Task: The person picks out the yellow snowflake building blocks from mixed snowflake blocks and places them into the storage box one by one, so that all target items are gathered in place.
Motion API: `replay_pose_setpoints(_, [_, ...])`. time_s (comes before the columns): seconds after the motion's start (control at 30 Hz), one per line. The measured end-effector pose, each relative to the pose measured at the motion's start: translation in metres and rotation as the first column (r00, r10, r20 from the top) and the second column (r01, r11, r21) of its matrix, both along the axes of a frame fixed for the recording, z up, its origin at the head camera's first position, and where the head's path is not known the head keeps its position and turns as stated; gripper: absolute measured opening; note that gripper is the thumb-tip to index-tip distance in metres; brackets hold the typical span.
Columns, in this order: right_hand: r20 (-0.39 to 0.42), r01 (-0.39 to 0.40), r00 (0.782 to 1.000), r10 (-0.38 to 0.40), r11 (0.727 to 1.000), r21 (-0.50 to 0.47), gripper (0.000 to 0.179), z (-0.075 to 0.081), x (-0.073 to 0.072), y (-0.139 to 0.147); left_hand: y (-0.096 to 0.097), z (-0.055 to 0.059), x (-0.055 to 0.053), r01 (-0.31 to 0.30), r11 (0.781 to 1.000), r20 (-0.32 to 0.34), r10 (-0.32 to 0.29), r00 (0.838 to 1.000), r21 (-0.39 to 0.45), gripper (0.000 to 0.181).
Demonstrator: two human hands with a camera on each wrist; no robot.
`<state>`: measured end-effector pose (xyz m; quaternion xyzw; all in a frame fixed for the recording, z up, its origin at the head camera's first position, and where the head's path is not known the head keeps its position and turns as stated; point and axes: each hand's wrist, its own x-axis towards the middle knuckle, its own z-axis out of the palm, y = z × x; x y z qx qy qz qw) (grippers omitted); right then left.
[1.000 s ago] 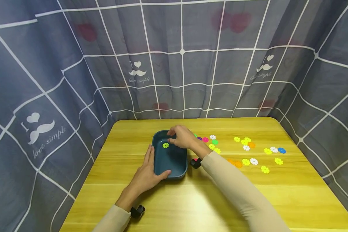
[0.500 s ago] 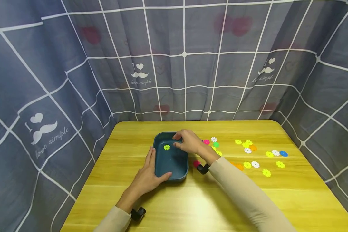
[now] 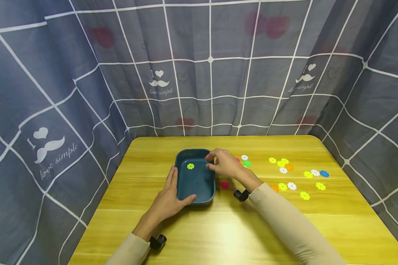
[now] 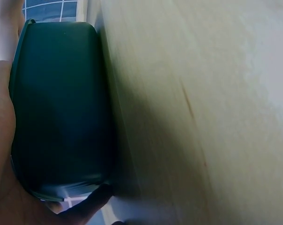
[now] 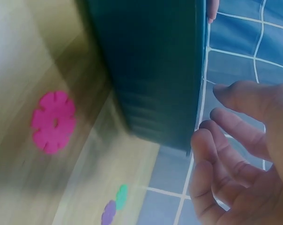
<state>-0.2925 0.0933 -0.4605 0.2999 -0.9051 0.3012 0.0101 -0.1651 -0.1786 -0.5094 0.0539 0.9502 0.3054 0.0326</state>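
Observation:
A dark teal rectangular plastic bin [image 3: 195, 184] stands on the table, with one yellow-green flower-shaped disc [image 3: 190, 166] inside on its floor. My left hand [image 3: 167, 202] holds the bin's near-left corner, fingers along the left side and thumb over the near rim. At the far-right rim hovers my right hand [image 3: 225, 163], its fingers loosely curved with nothing between them. Just outside the bin's right side lies a pink disc [image 5: 54, 123]. In the right wrist view a purple disc [image 5: 108, 213] and a green disc [image 5: 122, 197] lie beyond it.
Several yellow discs [image 3: 281, 163], white discs [image 3: 292, 186], orange discs [image 3: 289, 167] and a blue disc [image 3: 324, 173] are scattered on the table's right half. A grey-blue checked curtain [image 3: 192, 84] hangs behind the wooden table [image 3: 219, 232] and at both sides.
My right hand has drawn back rightward from over the bin's inside to its far-right rim. The left hand and the bin have stayed in place.

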Motion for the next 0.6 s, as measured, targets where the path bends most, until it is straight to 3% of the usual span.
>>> replay_pose_setpoints(0.33, [-0.024, 0.051, 0.998, -0.051, 0.999, -0.016, 0.026, -0.003, 0.012, 0.033, 0.002, -0.002, 0.000, 0.006, 1.000, -0.013, -0.006, 1.000, 0.020, 0.139])
replay_pose_setpoints(0.6, [-0.048, 0.079, 0.996, -0.079, 0.997, -0.012, 0.027, -0.013, 0.013, 0.053, 0.001, -0.001, -0.001, 0.004, 1.000, -0.017, -0.004, 1.000, 0.000, 0.139])
